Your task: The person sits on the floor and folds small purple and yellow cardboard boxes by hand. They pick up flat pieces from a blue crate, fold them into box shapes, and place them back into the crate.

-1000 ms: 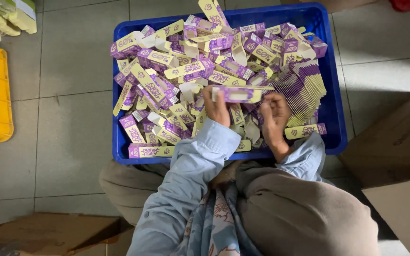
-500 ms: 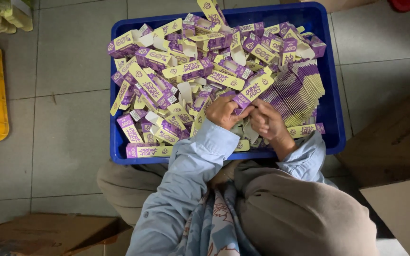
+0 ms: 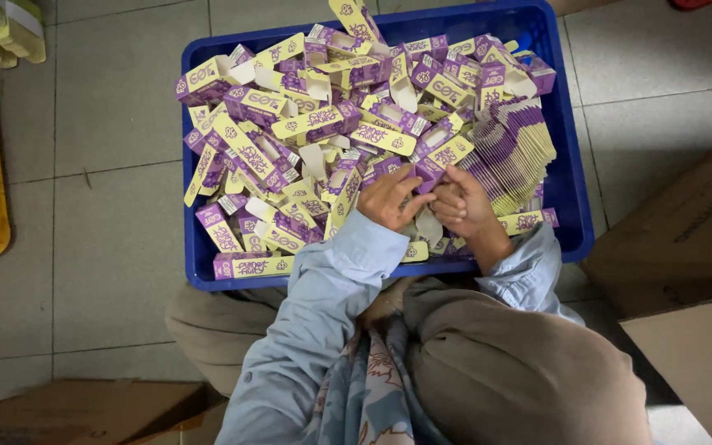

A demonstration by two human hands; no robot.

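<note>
Both hands have drawn together since the earlier frame — left hand (image 3: 387, 198) and right hand (image 3: 465, 203) pinch one purple-and-yellow carton (image 3: 442, 156), fingers clamped. Near the blue crate's (image 3: 574, 239) front edge, it looks light and crushable — best held by its edges.

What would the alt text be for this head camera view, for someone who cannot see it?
Seen from above, a person's left hand and right hand together hold a small purple and yellow carton over a blue crate heaped with matching cartons. A stack of flat cartons stands at the crate's right side, and brown cardboard boxes sit on the tiled floor.
</note>
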